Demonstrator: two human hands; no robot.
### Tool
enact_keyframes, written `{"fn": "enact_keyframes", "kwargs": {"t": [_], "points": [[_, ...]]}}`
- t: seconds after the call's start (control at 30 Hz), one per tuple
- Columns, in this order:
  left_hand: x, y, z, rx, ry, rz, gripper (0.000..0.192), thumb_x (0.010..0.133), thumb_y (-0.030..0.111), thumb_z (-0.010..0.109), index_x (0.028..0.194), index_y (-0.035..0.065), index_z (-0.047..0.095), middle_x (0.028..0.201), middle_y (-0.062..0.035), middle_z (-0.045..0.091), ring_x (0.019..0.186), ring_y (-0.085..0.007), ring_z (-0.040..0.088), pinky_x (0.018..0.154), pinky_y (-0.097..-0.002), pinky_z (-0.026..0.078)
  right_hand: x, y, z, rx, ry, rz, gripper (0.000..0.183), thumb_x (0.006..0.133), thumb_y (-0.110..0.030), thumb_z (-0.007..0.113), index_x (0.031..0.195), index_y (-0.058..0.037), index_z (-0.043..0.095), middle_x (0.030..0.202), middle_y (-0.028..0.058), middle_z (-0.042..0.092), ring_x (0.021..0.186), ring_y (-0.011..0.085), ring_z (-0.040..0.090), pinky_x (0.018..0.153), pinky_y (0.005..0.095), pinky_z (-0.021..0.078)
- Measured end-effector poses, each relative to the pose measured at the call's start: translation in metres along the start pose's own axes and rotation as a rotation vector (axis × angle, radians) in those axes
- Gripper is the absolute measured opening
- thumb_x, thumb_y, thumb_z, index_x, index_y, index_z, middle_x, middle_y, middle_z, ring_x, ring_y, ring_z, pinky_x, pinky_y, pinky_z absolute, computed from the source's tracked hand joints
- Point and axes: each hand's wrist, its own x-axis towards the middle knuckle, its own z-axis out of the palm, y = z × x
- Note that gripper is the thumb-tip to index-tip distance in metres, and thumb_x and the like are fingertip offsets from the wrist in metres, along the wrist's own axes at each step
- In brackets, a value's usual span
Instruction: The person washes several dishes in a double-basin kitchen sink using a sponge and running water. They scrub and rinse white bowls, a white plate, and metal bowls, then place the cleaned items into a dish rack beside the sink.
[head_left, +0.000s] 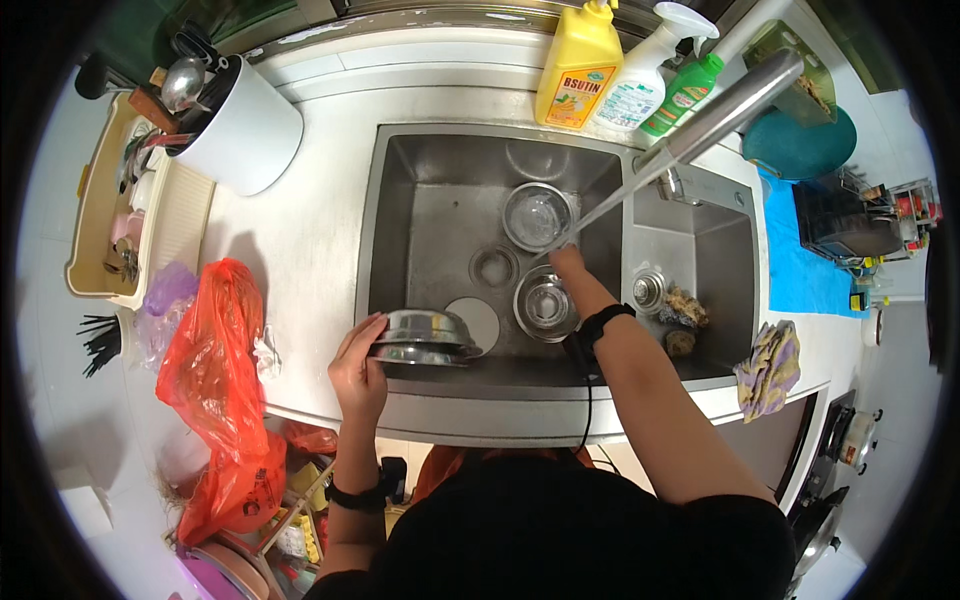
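Note:
My left hand (360, 371) grips two stainless steel bowls (424, 334), one against the other and tipped on their sides, over the sink's front left corner. My right hand (568, 260) is low in the large basin of the steel sink (442, 217), between two more metal bowls. The farther bowl (537, 216) holds water; the nearer bowl (546, 304) lies just below my right wrist. Water (600, 214) streams from the metal faucet (735, 105) towards my right hand. Its fingers are mostly hidden, so its hold is unclear. A white disc (474, 324) rests on the basin floor.
The small right basin holds a drain strainer (648, 289) and scrubbers (682, 307). A crumpled cloth (769, 371) lies at its right. Cleaner bottles (581, 67) stand behind the sink. On the left are a white utensil holder (247, 135) and a red plastic bag (217, 367).

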Motion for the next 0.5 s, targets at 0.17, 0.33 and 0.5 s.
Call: {"fn": "enact_keyframes", "kwargs": {"t": [0.17, 0.33, 0.5], "points": [[-0.004, -0.013, -0.003, 0.112, 0.015, 0.016, 0.044, 0.058, -0.015, 0.034, 0.093, -0.0003, 0.056, 0.091, -0.0177, 0.056, 0.082, -0.0253, 0.057, 0.073, -0.0283, 0.045, 0.03, 0.009, 0.018, 1.188, -0.222, 0.578, 0.016, 0.077, -0.005, 0.039, 0.088, 0.0025, 0.048, 0.078, 0.0129, 0.051, 0.065, 0.0238, 0.052, 0.054, 0.036, 0.0466], [0.002, -0.013, -0.005, 0.079, 0.0, -0.012, 0.044, 0.058, -0.015, 0.034, 0.094, -0.0006, 0.056, 0.092, -0.0176, 0.056, 0.085, -0.026, 0.056, 0.075, -0.0287, 0.044, 0.023, 0.01, 0.015, 1.116, -0.252, 0.581, 0.018, 0.076, 0.0, 0.038, 0.093, 0.0008, 0.045, 0.086, 0.0168, 0.049, 0.065, 0.0244, 0.054, 0.046, 0.0341, 0.0472], [0.009, -0.004, -0.003, 0.065, 0.023, 0.03, 0.048, 0.056, -0.016, 0.031, 0.095, -0.001, 0.056, 0.095, -0.0183, 0.055, 0.086, -0.0263, 0.056, 0.074, -0.0289, 0.045, -0.048, -0.003, -0.009, 1.075, -0.276, 0.48, 0.033, 0.076, 0.002, 0.04, 0.107, -0.0017, 0.032, 0.094, 0.018, 0.046, 0.069, 0.0276, 0.054, 0.051, 0.0398, 0.0506]]}}
